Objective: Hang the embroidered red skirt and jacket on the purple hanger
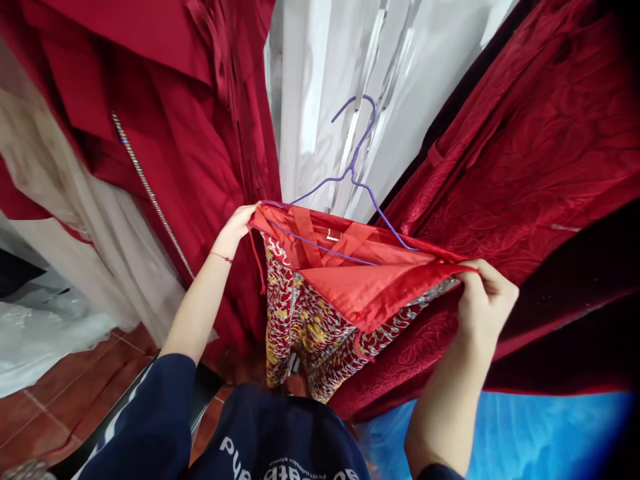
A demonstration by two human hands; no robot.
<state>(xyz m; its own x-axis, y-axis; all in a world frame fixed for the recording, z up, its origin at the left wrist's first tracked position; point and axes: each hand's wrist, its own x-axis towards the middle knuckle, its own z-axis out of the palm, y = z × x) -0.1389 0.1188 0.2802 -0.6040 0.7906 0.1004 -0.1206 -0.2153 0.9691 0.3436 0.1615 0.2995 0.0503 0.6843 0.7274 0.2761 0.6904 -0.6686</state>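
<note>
A red garment (320,333) with a gold and silver pattern hangs spread between my hands, its waist edge pulled wide and its plain red lining (360,293) showing. Whether it is a skirt or trousers, I cannot tell. My left hand (240,223) pinches the left end of the edge. At the right end, my right hand (485,293) has its fingers closed on the same edge. A purple wire hanger (353,170) has its lower part inside the opening, partly hidden by the cloth. Its hook stands above, against white hangings. Red straps cross the lining.
Dark red garments (150,133) hang at the left, one with a glittering trim. White hangings (310,100) are behind the hanger. Textured red cloth (540,167) fills the right side, above bright blue fabric (540,433). Brown floor tiles (55,380) show at lower left.
</note>
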